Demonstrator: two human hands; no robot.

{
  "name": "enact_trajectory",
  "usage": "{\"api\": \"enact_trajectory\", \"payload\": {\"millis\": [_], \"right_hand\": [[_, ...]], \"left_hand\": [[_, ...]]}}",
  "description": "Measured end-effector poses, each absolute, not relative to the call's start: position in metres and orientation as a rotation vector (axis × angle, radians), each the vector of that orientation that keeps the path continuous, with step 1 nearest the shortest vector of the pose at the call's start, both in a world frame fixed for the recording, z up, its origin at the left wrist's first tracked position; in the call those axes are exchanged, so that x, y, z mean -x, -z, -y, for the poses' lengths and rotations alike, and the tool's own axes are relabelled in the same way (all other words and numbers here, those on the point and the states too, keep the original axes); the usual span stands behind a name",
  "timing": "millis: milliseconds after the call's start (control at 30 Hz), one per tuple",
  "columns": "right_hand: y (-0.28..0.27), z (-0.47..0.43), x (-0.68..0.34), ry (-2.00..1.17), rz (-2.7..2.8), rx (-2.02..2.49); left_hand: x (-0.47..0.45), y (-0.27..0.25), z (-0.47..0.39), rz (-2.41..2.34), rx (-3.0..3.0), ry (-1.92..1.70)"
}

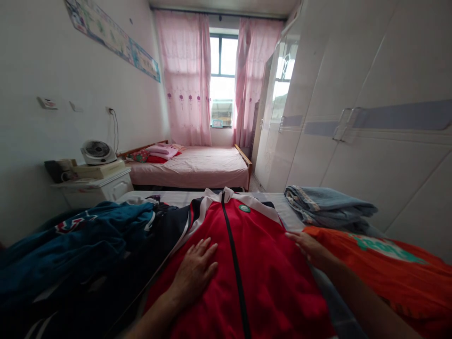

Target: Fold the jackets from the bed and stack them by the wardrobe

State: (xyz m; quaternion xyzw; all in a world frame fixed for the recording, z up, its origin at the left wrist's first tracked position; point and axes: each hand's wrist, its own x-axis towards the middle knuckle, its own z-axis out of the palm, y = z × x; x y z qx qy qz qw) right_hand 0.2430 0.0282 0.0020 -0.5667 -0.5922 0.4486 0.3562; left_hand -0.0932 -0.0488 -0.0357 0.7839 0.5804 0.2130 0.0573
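Observation:
A red zip-up jacket [261, 254] with white shoulders, a black zipper and a green round badge lies spread front side up, its collar pointing away from me. My left hand [196, 270] rests flat on its left half, fingers stretched. At the jacket's right edge is my right hand [307, 247], its fingers extended and touching the red cloth near the side. The dark sleeve on the left merges into dark clothing there; I cannot tell where it ends.
Teal clothing [106, 230] is heaped at left. On the right lie folded jeans [325, 205] and an orange garment [381, 263]. Beyond stands a pink-sheeted bed [212, 167]. A small fan [98, 151] sits on a white nightstand [109, 186]; a tall white wardrobe [353, 165] lines the right.

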Motion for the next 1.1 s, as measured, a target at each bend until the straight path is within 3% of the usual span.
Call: {"api": "enact_trajectory", "payload": {"millis": [233,367,433,633,900,1100], "right_hand": [[-0.015,-0.035,-0.120,-1.178,1.585,1.247],[-0.016,-0.003,-0.066,-1.080,2.236,0.864],[-0.018,0.000,-0.069,-1.052,2.259,0.835],[-0.003,-0.048,-0.139,-0.576,1.574,1.557],[0.027,-0.073,-0.141,-0.985,1.603,1.465],[-0.022,-0.092,-0.171,-0.821,1.426,1.366]], "left_hand": [[0.093,0.050,0.051,-1.804,-2.477,-0.514],[0.094,0.049,0.052,-1.745,-2.516,-0.577],[0.095,0.049,0.053,-1.722,-2.510,-0.590],[0.095,0.050,0.053,-1.778,-2.428,-0.528],[0.092,0.044,0.054,-1.776,-2.361,-0.550],[0.099,0.047,0.051,-1.746,-2.018,-1.008]]}}
